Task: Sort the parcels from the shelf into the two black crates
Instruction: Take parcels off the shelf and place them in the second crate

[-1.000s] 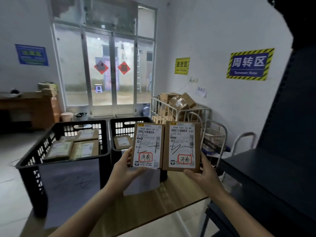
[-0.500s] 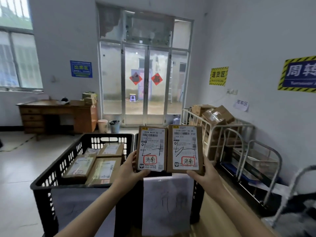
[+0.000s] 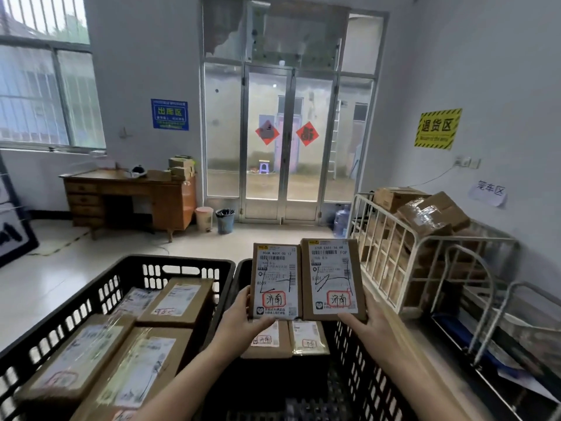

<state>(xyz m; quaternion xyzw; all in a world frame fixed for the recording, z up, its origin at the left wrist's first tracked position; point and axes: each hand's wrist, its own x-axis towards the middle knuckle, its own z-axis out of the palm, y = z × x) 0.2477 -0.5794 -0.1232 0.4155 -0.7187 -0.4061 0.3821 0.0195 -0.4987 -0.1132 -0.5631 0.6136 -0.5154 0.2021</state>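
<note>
The person holds two small cardboard parcels upright side by side, labels facing the camera and inner edges touching. The left hand [image 3: 243,326] grips the left parcel [image 3: 274,281] at its lower left corner, thumb on the front. The right hand [image 3: 364,325] grips the right parcel [image 3: 332,279] at its lower right corner in the same way. Each label carries a red-framed stamp near its bottom. Both parcels are above the right crate [image 3: 358,360], where two stamped boxes [image 3: 267,341] lie flat just below the hands. The left crate [image 3: 182,262], touching it, holds several larger boxes [image 3: 179,302]. A white wire cart [image 3: 440,241] piled with cartons stands to the right.
</note>
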